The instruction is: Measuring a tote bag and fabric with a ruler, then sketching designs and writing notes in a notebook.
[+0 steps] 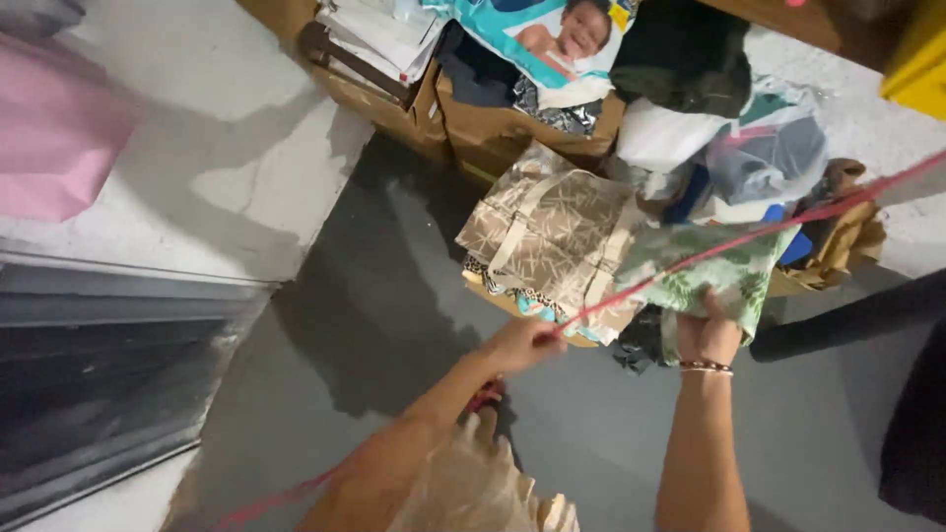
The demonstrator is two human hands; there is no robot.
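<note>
In the head view, a thin red line (pixel 709 251) runs taut across the picture, from the upper right edge down to the left hand (pixel 522 345) and on past the forearm toward the bottom left corner. The left hand's fingers are closed around the line, pinching it just where it meets the lower edge of the beige bag. The right hand (pixel 708 335), with a beaded bracelet (pixel 706 367) at the wrist, grips the lower edge of a green leaf-print cloth (pixel 709 271) that hangs over the line; its fingers are pressed together into the fabric, thumb side hidden, so how far they wrap behind I cannot tell.

Just left of the green cloth, touching the line, hangs a beige leaf-patterned bag (pixel 552 232) with pale straps. Beneath the bag's lower edge a strip of spotted and turquoise fabric (pixel 512 296) peeks out. A crumpled clear plastic bag (pixel 473 488) lies draped over the left forearm, below the line.

Above the line — behind the bag — stand open cardboard boxes (pixel 493 123) stuffed with papers, dark clothes and a printed packet showing a baby. To the right of the bag sits a heap of bagged clothing (pixel 769 148) — possibly in clear plastic, though it is blurred. The floor (pixel 394 296) under the line is dark grey; a pink cloth (pixel 54 138) lies far left of it.
</note>
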